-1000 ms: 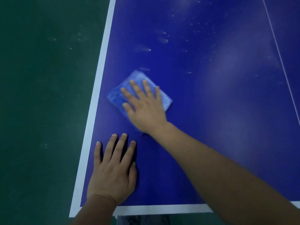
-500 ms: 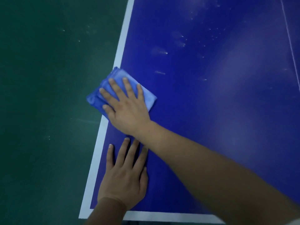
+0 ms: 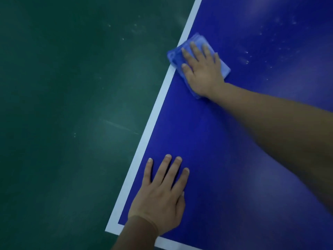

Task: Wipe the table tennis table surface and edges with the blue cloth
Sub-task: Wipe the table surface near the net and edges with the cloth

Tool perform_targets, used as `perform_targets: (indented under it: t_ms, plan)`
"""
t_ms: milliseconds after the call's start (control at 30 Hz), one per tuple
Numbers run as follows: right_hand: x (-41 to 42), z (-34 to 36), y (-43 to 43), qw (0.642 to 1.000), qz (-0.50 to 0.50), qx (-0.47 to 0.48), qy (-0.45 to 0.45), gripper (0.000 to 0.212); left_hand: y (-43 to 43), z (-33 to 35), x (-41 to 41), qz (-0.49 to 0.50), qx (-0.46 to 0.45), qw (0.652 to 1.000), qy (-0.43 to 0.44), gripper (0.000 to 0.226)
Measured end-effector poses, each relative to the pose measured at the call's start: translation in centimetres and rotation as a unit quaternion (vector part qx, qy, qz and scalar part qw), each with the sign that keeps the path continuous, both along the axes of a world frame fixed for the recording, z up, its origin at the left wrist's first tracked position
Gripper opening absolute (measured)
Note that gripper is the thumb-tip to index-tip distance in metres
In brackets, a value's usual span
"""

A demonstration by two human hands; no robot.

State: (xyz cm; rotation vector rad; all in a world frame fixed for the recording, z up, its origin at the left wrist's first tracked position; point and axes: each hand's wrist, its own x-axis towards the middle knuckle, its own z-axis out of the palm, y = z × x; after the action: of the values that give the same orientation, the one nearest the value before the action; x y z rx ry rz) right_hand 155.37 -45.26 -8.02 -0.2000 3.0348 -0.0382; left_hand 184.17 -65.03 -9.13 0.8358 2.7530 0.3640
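Observation:
A dark blue table tennis table with a white border line fills the right side of the head view. The folded blue cloth lies on the table's left edge, partly over the white line. My right hand presses flat on the cloth with straight fingers and hides most of it. My left hand rests flat on the table near the front left corner, fingers spread, well apart from the cloth.
Dark green floor lies to the left of the table. White dust specks dot the table surface to the right of the cloth and further back. The table's front corner is at the bottom.
My right hand has slid the cloth along the left edge, further away from my left hand. The view has swung left, showing more floor. My left hand stays flat on the table.

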Motion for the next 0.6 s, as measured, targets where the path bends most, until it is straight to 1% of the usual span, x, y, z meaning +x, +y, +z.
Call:
perform_targets:
  t_ms: [33,67,100,133,200,233,267,300,333,367,400,433,467,500,533,567,600]
  plan:
    - [-0.2,-0.2,-0.8,0.999,-0.043,-0.009,0.000,0.055,0.0,0.0,-0.1,0.001,0.000,1.000,-0.003,0.057]
    - [0.9,-0.5,-2.0,0.999,-0.047,-0.012,0.010,0.055,-0.1,0.0,-0.1,0.001,-0.001,1.000,-0.004,0.057]
    - [3.1,-0.7,-3.4,1.000,-0.005,-0.010,0.025,0.055,0.0,-0.1,0.0,0.000,-0.001,1.000,-0.003,0.057]
    - [6.2,-1.1,-4.5,0.997,0.070,-0.020,0.034,0.055,0.0,-0.1,0.0,-0.001,-0.001,1.000,-0.005,0.057]
    - [12.6,-2.0,-4.9,0.972,0.229,-0.044,0.031,0.052,0.0,0.0,0.0,0.000,0.000,1.000,-0.010,0.058]
    - [14.1,-2.0,-3.8,0.958,0.284,-0.040,0.016,0.051,0.0,0.0,0.0,0.001,0.000,1.000,-0.009,0.058]
    - [14.0,-1.5,-2.3,0.950,0.311,-0.032,-0.003,0.050,0.1,0.0,0.0,0.000,-0.001,1.000,-0.007,0.058]
    - [13.0,-1.3,-0.5,0.953,0.302,-0.018,0.006,0.050,0.1,0.0,0.0,-0.001,0.001,1.000,-0.007,0.058]
    - [11.6,-1.2,1.5,0.967,0.255,-0.005,0.022,0.051,0.0,-0.1,0.0,-0.002,0.004,1.000,-0.007,0.058]
    - [9.8,-0.9,3.4,0.985,0.173,0.004,0.030,0.054,0.0,-0.1,-0.1,-0.002,0.006,1.000,-0.006,0.058]
    - [8.0,-0.6,5.2,0.998,0.065,0.007,0.026,0.057,-0.1,-0.1,-0.1,-0.002,0.005,1.000,-0.005,0.058]
    - [6.7,-0.2,6.2,0.998,-0.054,-0.004,0.021,0.058,-0.1,-0.1,-0.1,-0.002,0.003,1.000,-0.006,0.058]
    - [5.7,0.0,6.0,0.986,-0.166,-0.025,0.020,0.057,-0.1,-0.2,-0.1,-0.003,0.002,1.000,-0.007,0.058]
    - [5.3,0.0,4.5,0.970,-0.239,-0.031,0.023,0.056,-0.1,-0.2,-0.1,-0.002,0.002,1.000,-0.007,0.058]
    - [5.5,-0.3,2.2,0.968,-0.250,-0.025,0.022,0.056,-0.1,-0.2,-0.1,-0.002,0.001,1.000,-0.007,0.058]
    - [6.1,-0.8,-0.6,0.980,-0.196,-0.019,0.027,0.056,-0.1,-0.1,-0.1,-0.001,0.000,1.000,-0.006,0.058]
    - [7.2,-1.3,-3.3,0.995,-0.091,-0.021,0.027,0.055,-0.1,-0.1,-0.2,0.000,-0.002,1.000,-0.004,0.058]
